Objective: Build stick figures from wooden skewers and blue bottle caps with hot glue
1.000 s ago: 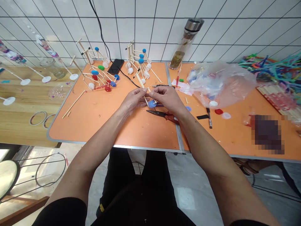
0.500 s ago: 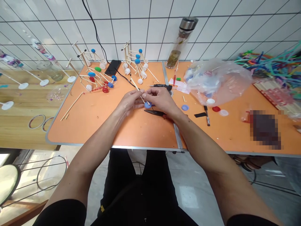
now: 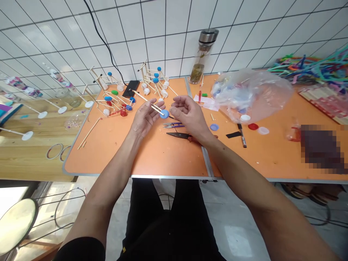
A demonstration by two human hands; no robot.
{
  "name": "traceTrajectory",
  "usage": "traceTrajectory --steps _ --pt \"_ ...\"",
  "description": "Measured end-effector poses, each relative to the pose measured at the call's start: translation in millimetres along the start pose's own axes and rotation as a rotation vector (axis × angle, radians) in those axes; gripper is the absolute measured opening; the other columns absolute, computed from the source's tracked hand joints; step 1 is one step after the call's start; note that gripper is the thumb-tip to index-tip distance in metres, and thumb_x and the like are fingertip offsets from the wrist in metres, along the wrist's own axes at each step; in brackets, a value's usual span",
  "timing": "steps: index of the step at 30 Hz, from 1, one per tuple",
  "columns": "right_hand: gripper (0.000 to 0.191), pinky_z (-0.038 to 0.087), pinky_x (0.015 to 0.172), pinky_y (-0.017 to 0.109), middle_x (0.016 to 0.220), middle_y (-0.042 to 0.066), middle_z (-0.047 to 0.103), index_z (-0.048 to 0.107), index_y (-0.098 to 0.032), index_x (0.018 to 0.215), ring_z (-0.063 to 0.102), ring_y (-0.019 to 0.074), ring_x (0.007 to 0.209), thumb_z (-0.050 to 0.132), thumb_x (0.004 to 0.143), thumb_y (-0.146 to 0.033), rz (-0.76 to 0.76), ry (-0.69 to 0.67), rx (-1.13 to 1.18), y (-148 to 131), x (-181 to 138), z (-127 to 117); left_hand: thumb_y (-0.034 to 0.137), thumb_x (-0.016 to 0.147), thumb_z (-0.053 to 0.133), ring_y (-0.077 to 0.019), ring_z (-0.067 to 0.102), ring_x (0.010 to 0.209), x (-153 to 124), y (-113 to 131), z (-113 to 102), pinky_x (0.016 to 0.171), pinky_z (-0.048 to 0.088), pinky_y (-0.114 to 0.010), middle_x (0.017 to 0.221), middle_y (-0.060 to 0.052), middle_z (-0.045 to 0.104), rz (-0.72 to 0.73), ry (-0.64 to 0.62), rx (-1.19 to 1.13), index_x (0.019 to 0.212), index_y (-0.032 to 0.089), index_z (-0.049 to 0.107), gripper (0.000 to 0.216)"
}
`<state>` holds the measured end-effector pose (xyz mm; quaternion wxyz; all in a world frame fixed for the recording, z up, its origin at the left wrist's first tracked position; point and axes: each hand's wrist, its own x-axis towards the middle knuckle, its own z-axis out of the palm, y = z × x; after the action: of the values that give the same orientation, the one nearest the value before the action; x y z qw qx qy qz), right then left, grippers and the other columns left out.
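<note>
Just above the pliers point(image 3: 181, 135), right hand point(image 3: 189, 114) let go, loosely open, empty; left hand point(image 3: 145, 117) alone pinching wooden stick point(image 3: 148, 102), blue cap point(image 3: 164, 114) apparently seated.

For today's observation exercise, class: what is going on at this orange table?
A seated person's left hand pinches thin wooden sticks tipped with a round blue plastic cap above the orange table. The right hand is open beside the cap, holding nothing. Small purple-handled snips and red-handled pliers lie on the table just beneath the hands. Stick-and-cap models stand at the back.
</note>
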<state>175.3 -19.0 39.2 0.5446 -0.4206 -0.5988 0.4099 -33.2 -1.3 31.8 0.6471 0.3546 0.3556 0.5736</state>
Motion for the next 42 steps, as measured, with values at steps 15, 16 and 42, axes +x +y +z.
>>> traceTrajectory --steps 15,16,42 --pt "0.077 0.069 0.093 0.043 0.111 0.005 0.077 0.065 -0.028 0.129 0.078 0.0259 0.104 0.102 0.069 -0.059 0.078 -0.074 0.157 12.2 4.4 20.7 0.059 0.096 0.09 -0.0254 0.063 0.161 -15.0 -9.3 22.0 0.128 0.054 -0.039 0.161 -0.008 0.075 0.23 -0.03 0.081 0.129 0.03 0.071 0.047" --pt "0.075 0.069 0.09 0.042 0.11 0.005 0.077 0.065 -0.028 0.128 0.078 0.0254 0.102 0.101 0.07 -0.059 0.078 -0.073 0.155 13.5 5.0 21.0 0.058 0.098 0.088 -0.0253 0.064 0.161 -15.6 -9.3 22.6 0.128 0.054 -0.038 0.162 -0.009 0.075 0.232 -0.029 0.097 0.128 0.03 0.071 0.045" --pt "0.057 0.066 0.101 0.05 0.123 0.009 0.084 0.079 -0.024 0.126 0.08 0.0307 0.11 0.093 0.077 -0.048 -0.104 0.062 -0.365 20.9 20.4 -23.6 0.061 0.103 0.074 -0.0211 0.068 0.086 -12.2 -2.0 -6.1 0.082 0.056 -0.036 0.096 -0.005 0.077 0.889 0.101 1.114 0.104 0.024 0.077 0.037"
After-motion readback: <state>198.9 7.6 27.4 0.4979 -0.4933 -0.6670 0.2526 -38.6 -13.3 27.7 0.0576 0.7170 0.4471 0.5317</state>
